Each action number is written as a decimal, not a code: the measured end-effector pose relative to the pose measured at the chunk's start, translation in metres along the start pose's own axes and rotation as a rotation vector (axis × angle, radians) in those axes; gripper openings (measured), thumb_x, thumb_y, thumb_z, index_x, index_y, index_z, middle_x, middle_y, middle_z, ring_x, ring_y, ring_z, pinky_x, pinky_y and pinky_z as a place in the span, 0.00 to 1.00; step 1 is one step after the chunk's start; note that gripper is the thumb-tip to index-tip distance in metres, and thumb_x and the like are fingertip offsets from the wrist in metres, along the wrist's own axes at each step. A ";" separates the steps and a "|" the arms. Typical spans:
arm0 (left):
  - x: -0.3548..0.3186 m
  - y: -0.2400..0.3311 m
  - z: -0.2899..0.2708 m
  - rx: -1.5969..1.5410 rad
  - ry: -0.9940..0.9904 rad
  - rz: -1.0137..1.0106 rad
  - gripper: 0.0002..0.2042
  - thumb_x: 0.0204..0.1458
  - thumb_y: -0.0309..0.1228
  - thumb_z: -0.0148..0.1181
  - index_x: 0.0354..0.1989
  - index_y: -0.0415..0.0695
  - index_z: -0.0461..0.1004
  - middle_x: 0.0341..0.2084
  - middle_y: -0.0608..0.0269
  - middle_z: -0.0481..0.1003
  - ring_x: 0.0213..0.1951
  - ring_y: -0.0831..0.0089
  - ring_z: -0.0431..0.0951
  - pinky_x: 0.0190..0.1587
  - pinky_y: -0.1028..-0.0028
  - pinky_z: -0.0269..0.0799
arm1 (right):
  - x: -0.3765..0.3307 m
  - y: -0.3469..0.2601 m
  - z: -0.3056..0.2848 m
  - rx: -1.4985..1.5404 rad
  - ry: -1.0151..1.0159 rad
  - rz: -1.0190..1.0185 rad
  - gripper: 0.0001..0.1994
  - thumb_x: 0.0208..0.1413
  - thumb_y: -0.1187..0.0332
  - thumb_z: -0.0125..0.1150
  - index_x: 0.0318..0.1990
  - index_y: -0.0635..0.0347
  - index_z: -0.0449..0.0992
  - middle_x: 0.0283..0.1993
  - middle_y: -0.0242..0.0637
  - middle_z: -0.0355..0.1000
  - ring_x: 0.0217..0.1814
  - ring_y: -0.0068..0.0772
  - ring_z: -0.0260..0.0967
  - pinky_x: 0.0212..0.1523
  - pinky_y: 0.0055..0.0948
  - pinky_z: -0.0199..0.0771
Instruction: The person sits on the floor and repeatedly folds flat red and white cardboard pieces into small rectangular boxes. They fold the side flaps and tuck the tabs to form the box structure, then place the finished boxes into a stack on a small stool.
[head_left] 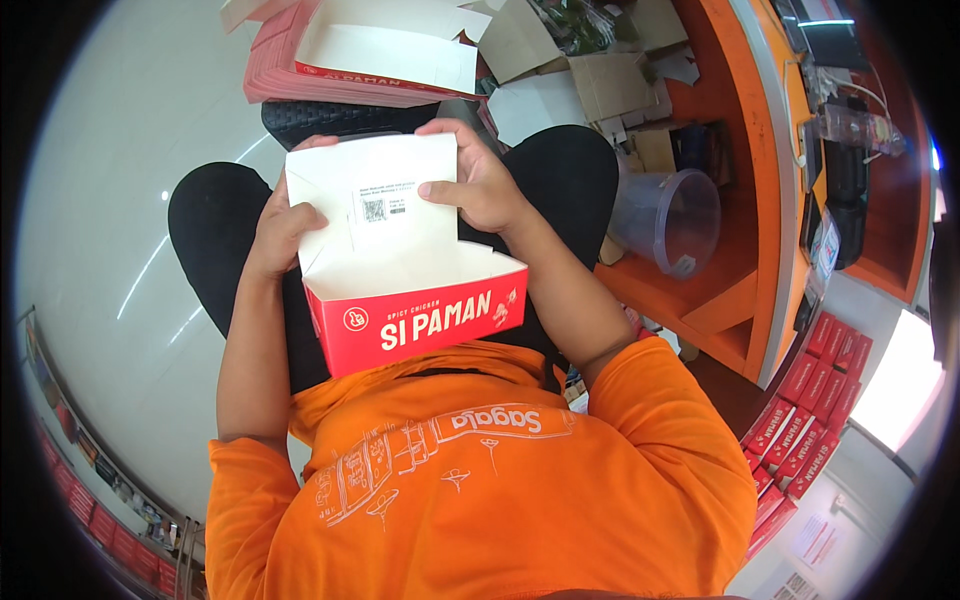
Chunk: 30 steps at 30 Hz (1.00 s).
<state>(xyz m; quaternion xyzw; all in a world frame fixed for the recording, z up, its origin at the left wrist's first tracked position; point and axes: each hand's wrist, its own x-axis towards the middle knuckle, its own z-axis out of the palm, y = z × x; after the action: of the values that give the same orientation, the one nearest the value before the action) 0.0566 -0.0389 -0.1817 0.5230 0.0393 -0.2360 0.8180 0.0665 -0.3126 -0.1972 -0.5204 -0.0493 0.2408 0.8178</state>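
A red cardboard food box (420, 325) with a white inside rests on my lap, its lid raised and facing me. My left hand (285, 225) grips the lid's left edge, thumb on the white inner face and fingers behind. On the lid's right edge my right hand (475, 185) is closed the same way, its thumb beside a small printed square code. The box's front wall stands upright and its tray part is open at the top. Most of my fingers are hidden behind the lid.
Ahead, a stack of flat red and white box blanks (275, 65) lies on a black woven stool (340, 125). Opened brown cartons (610, 85) and a clear plastic tub (665, 220) sit on an orange shelf (745, 290) at right. Folded red boxes (800, 430) are piled farther right.
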 end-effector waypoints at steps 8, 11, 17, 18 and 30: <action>0.002 -0.022 -0.026 0.053 -0.046 0.004 0.29 0.29 0.21 0.51 0.49 0.39 0.73 0.48 0.59 0.71 0.51 0.66 0.72 0.59 0.71 0.68 | -0.006 -0.004 -0.005 -0.463 -0.050 -0.031 0.12 0.60 0.77 0.64 0.51 0.68 0.75 0.62 0.50 0.73 0.59 0.31 0.75 0.56 0.31 0.79; -0.018 -0.002 -0.016 0.002 0.101 -0.035 0.34 0.29 0.24 0.53 0.56 0.38 0.69 0.47 0.55 0.72 0.51 0.61 0.75 0.57 0.68 0.73 | -0.019 -0.057 -0.009 -0.711 -0.063 0.012 0.20 0.60 0.72 0.68 0.59 0.64 0.76 0.61 0.41 0.76 0.59 0.31 0.76 0.54 0.30 0.83; -0.096 0.026 -0.020 -0.053 0.491 -0.032 0.44 0.31 0.29 0.55 0.67 0.36 0.60 0.55 0.39 0.72 0.56 0.47 0.77 0.58 0.57 0.78 | 0.016 -0.118 -0.180 -0.618 0.512 -0.118 0.14 0.68 0.66 0.59 0.56 0.63 0.77 0.52 0.38 0.79 0.47 0.28 0.78 0.44 0.28 0.79; -0.106 0.025 -0.025 -0.082 0.532 -0.020 0.44 0.32 0.30 0.55 0.68 0.36 0.58 0.56 0.37 0.72 0.57 0.45 0.77 0.58 0.55 0.79 | 0.026 -0.112 -0.227 -0.658 0.618 -0.071 0.15 0.67 0.65 0.60 0.57 0.63 0.75 0.53 0.39 0.78 0.47 0.28 0.78 0.44 0.28 0.79; -0.140 0.018 -0.021 -0.147 0.810 0.017 0.38 0.43 0.27 0.50 0.70 0.41 0.57 0.56 0.40 0.73 0.50 0.48 0.82 0.48 0.55 0.85 | 0.071 -0.072 -0.605 -1.539 1.043 0.321 0.45 0.59 0.50 0.61 0.75 0.69 0.50 0.77 0.60 0.51 0.81 0.54 0.47 0.78 0.44 0.49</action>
<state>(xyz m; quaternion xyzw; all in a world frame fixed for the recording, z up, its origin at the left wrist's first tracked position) -0.0564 0.0336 -0.1325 0.5141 0.3705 -0.0010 0.7736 0.3540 -0.8065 -0.4209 -0.9601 0.2496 -0.0115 0.1255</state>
